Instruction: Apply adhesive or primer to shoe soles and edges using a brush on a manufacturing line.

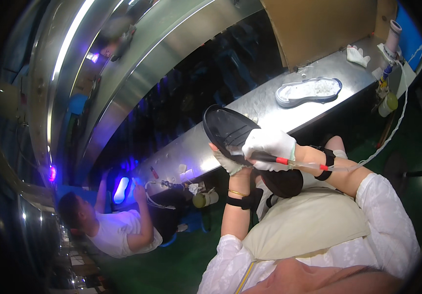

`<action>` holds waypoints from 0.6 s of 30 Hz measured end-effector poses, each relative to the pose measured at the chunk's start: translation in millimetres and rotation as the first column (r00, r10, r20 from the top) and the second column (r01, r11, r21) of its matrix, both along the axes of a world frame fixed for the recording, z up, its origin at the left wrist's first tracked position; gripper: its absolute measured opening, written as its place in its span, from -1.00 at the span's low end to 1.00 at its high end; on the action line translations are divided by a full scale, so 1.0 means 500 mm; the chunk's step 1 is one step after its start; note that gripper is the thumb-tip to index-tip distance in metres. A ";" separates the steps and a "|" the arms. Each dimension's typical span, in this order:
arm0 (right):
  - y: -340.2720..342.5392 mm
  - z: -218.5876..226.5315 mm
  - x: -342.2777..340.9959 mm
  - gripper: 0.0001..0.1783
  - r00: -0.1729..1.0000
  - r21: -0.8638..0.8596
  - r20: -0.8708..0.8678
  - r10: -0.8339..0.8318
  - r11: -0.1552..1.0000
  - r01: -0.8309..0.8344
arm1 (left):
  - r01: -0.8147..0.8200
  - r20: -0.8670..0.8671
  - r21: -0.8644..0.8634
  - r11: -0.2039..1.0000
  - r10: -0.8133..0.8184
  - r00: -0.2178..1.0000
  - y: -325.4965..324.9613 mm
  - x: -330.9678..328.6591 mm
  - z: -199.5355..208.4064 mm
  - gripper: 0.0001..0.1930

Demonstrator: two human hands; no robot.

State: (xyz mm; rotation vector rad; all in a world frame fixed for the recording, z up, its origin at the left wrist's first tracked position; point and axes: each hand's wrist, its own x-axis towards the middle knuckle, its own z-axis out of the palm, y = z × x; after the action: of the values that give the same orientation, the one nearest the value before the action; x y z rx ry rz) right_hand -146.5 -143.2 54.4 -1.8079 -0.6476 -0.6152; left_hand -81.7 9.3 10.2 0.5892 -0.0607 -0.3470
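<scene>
Left hand (230, 163), in a pale glove, grip closed from below on a black shoe sole (228, 131), which is held up on edge above the lap, just in front of the near edge of the steel desk (269, 105). Right hand (269, 147), white-gloved, grip closed around a slim black tool with red bands (289, 161); the tool's tip rests against the lower inner face of the sole, exact contact point hidden by the glove. A thin clear tube (387, 139) runs from the tool's rear end past the right forearm and up toward the desk's far right end. Black straps sit on both wrists; a thin bangle shows on the left forearm. A second dark rounded piece (283, 182) lies below the hands, against the lap. On the desk, well apart from the hands: a white shoe sole (309, 91) lying flat, a crumpled white glove (358, 55) near a brown cardboard panel (318, 27), and a small yellow-green bottle (388, 104) hanging at the desk's right edge. At lower left, another person in a white shirt (115, 230) sits at the same desk under violet light.
</scene>
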 end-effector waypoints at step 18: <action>-0.019 -0.032 -0.073 -0.90 0.989 0.198 -0.146 -0.007 0.980 0.036 | 0.224 0.011 -0.070 0.972 -0.224 0.975 -0.008 0.011 -0.002 -0.01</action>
State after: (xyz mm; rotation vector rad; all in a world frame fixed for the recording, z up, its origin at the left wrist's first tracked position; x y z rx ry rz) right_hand -183.0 -152.9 38.1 -1.6554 -0.4522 -0.5382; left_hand -76.4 5.3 9.1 0.5135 -0.1423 -0.5609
